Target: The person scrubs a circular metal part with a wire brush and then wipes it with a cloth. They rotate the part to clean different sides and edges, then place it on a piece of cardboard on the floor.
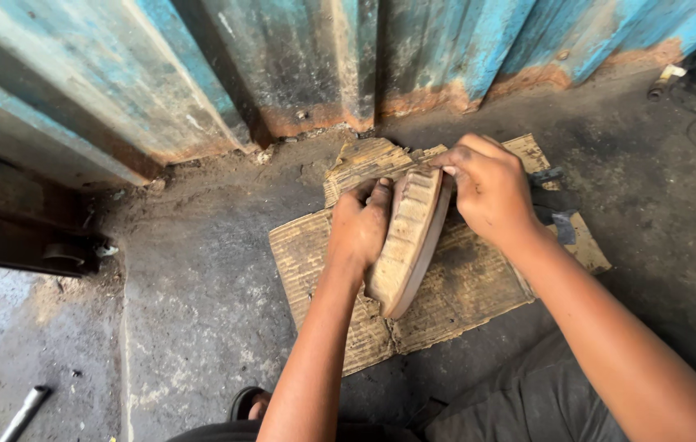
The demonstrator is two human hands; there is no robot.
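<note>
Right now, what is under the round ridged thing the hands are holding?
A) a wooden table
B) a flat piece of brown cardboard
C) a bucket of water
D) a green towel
B: the round ridged disc, held on edge by the left hand and the right hand, stands over a worn sheet of brown cardboard lying on the dirty concrete floor.
</note>
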